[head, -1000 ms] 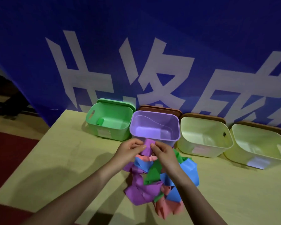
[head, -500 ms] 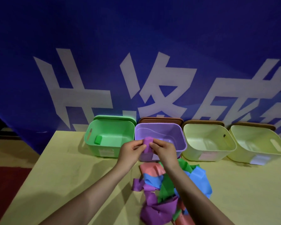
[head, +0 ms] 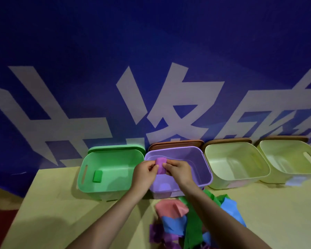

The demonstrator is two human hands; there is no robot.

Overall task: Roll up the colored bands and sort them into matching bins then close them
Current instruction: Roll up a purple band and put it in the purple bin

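Observation:
A rolled purple band is held over the open purple bin. My left hand pinches its left side and my right hand pinches its right side. Left of that bin stands the green bin with one rolled green band inside. A loose pile of pink, blue, green and purple bands lies on the table just in front of the purple bin, partly under my right forearm.
Two pale yellow-green bins stand open to the right. Brown lids lean behind three bins, a green lid behind the green one. A blue banner with white characters backs the table.
Both hands lifted the purple band off the pile and carried it forward over the purple bin; it is now a tight roll. The view tilted upward.

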